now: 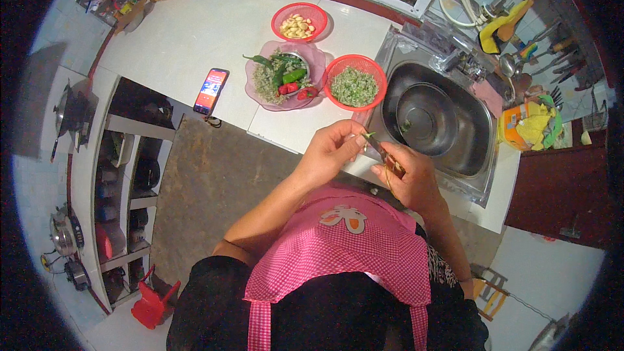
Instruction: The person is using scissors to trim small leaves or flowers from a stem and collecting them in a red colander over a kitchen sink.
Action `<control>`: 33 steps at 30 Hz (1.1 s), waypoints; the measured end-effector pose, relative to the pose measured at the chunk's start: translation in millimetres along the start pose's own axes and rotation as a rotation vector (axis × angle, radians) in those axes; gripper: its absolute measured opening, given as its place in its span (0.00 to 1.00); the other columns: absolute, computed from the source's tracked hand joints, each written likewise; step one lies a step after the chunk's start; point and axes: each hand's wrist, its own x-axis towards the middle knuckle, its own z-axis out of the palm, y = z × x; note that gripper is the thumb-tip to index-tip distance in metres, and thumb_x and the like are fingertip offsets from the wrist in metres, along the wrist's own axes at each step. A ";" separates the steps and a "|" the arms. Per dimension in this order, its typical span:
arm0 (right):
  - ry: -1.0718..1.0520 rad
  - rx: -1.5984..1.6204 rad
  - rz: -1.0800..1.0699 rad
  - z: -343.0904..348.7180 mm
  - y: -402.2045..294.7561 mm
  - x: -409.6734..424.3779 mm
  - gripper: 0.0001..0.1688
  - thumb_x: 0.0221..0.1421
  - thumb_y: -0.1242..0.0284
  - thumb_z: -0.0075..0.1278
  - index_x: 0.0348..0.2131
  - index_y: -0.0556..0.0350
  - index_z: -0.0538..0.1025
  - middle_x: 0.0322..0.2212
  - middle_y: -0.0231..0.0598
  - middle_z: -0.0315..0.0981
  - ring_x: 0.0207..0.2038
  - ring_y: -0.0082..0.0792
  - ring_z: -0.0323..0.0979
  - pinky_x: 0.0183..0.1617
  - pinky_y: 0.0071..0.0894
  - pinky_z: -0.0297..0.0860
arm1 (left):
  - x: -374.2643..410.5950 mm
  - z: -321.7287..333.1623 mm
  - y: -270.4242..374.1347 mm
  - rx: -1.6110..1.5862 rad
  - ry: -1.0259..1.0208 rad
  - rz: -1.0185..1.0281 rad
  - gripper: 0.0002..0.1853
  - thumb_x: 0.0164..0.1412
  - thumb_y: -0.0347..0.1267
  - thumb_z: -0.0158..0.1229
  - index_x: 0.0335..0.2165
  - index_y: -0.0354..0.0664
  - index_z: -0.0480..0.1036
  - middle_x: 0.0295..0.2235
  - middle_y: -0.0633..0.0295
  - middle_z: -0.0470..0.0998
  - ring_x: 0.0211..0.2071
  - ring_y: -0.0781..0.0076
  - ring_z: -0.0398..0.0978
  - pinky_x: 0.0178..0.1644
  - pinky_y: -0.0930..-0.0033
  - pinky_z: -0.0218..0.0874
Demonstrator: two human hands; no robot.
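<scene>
My left hand [334, 148] pinches a small green sprig [369, 134] between thumb and fingertips. In my right hand [409, 173] is a small knife [374, 144], its blade touching or very near the sprig; a thin cord hangs from that hand. Just beyond my hands stands a red plastic basket [380, 98] of chopped green and white plant bits. To its left, a pink scalloped dish [250, 88] holds pale flower clusters, a metal bowl, green peppers [294, 76] and red peppers [288, 88]. Peeled garlic cloves [297, 27] lie in another red basket [319, 9] behind.
A steel sink [480, 156] with a metal basin [446, 112] in it lies right of my hands. A lit phone [211, 90] rests at the counter's [185, 24] left front edge. Utensils hang on the right wall, and a red stool [151, 302] stands at lower left.
</scene>
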 end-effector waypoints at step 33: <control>0.163 0.504 0.099 20.7 -11.0 25.7 0.21 0.45 0.79 0.56 0.40 0.59 0.67 0.28 0.38 0.72 0.32 0.27 0.72 0.37 0.26 0.68 | -8.8 -7.5 7.2 -0.096 0.013 -0.020 0.11 0.58 0.29 0.53 0.39 0.35 0.70 0.27 0.68 0.72 0.26 0.84 0.67 0.32 0.81 0.60</control>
